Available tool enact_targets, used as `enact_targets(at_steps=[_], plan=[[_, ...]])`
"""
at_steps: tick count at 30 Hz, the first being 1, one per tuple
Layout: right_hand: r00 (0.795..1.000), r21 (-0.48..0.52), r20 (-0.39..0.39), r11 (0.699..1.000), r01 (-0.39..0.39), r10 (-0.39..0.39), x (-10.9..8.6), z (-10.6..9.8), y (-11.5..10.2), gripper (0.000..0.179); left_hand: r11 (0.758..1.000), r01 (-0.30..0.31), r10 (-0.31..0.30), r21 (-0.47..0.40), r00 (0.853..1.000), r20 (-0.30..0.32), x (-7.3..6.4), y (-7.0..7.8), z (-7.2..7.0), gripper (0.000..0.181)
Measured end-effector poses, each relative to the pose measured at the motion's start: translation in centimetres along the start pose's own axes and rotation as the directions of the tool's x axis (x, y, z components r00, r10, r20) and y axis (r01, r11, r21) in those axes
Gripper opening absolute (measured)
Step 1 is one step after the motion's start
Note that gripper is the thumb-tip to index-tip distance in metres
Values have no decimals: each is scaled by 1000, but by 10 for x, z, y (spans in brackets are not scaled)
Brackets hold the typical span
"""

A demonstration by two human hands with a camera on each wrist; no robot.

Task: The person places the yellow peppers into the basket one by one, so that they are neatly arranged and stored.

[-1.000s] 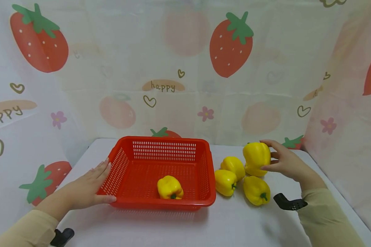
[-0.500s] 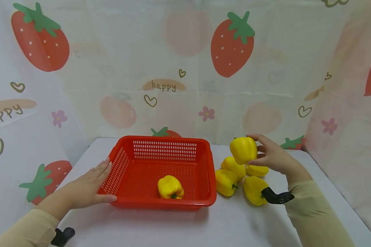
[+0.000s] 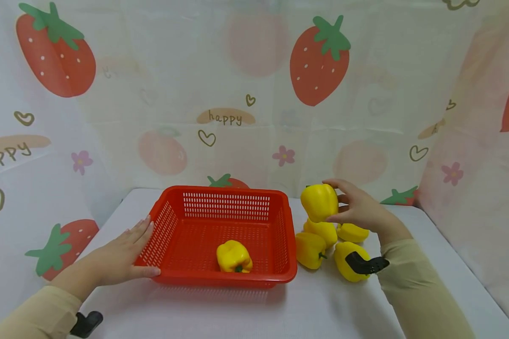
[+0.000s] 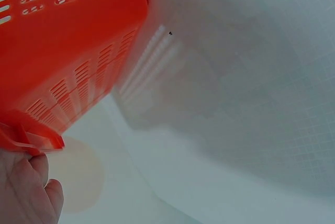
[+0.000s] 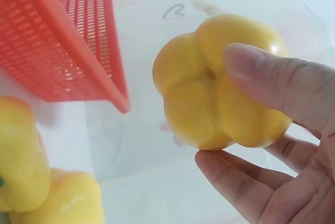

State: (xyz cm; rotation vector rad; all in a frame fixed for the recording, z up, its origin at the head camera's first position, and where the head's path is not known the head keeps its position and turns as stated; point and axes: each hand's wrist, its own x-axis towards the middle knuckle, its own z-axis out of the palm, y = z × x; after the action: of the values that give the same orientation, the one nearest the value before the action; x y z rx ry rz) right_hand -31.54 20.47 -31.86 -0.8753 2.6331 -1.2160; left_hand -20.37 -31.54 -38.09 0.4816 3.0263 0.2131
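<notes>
My right hand (image 3: 360, 205) holds a yellow bell pepper (image 3: 319, 202) in the air, just right of the red plastic basket (image 3: 233, 278). In the right wrist view, the thumb lies over the lobed end of that pepper (image 5: 188, 98) and the fingers support it from beneath. My left hand (image 3: 118, 256) rests along the basket's left side, fingers straight and thumb at the front corner. From the left wrist, the fingers (image 4: 39, 171) touch the rim of the slotted basket (image 4: 68, 41). Inside the basket sits another yellow bell pepper (image 3: 233, 256), near the front wall.
Several yellow bell peppers, among them a near one (image 3: 309, 249) and a far one (image 3: 353, 232), lie on the white table (image 3: 220, 315) right of the basket. My right wrist's black strap partly covers one pepper (image 3: 343, 266). A printed strawberry curtain (image 3: 263, 94) stands behind.
My right hand has lifted the bell pepper off the group and carried it left toward the basket. A pepper behind it has come into view. The left hand stays put.
</notes>
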Motion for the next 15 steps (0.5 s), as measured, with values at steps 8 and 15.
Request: enact_targets(at_steps=[8, 15], plan=[[1000, 7, 12, 1000, 7, -7, 14, 11, -9, 81, 1000, -2, 2, 5, 1000, -3, 0, 1, 0, 113], [999, 30, 43, 1000, -1, 0, 29, 26, -16, 80, 1000, 1, -1, -1, 1000, -2, 1, 0, 1, 113]])
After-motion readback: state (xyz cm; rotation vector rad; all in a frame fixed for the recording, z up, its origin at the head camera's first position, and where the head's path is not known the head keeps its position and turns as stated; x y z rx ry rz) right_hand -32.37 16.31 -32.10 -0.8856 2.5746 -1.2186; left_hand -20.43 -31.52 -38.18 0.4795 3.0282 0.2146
